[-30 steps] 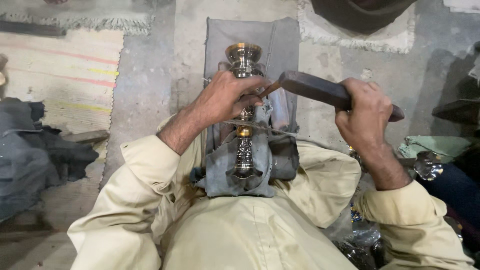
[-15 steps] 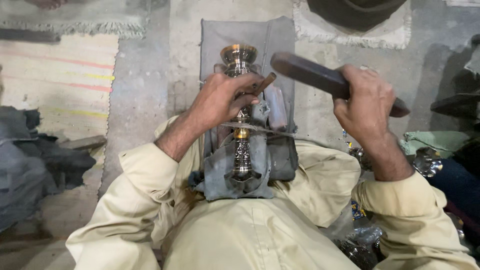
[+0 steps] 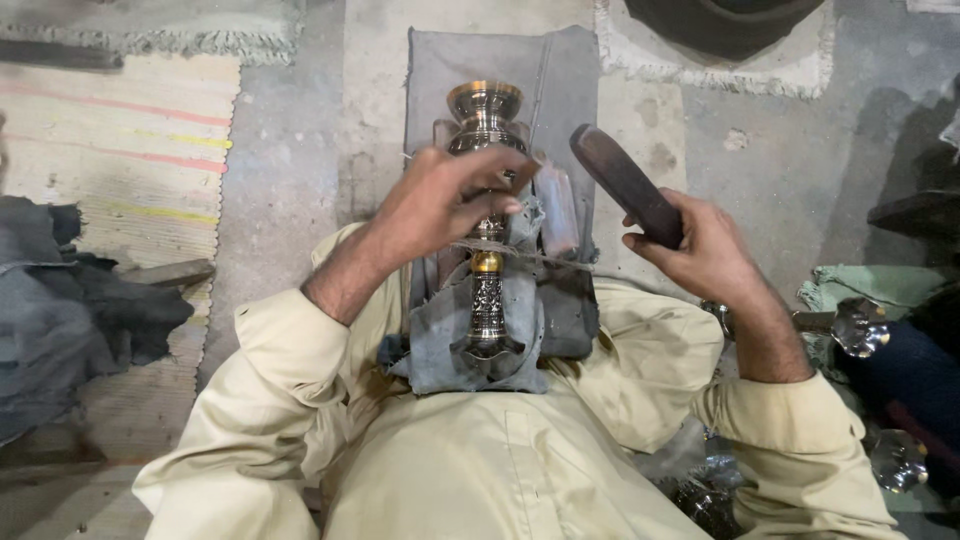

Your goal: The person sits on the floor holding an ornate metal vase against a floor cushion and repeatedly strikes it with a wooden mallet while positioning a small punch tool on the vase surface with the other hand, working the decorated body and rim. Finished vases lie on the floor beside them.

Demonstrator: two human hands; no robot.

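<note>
Gripping a dark wooden mallet (image 3: 625, 185), the right hand (image 3: 705, 250) holds it raised, clear of the work. Farther out, the left hand (image 3: 455, 200) pinches the engraved metal stem (image 3: 487, 290) lying between the legs; chasing seemingly unfinished.

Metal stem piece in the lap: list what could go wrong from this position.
1. The left hand rests on the metal stem close under the raised wooden mallet in the right hand; a stray blow might hit fingers.
2. The stem lies only on grey cloth and could roll.
</note>
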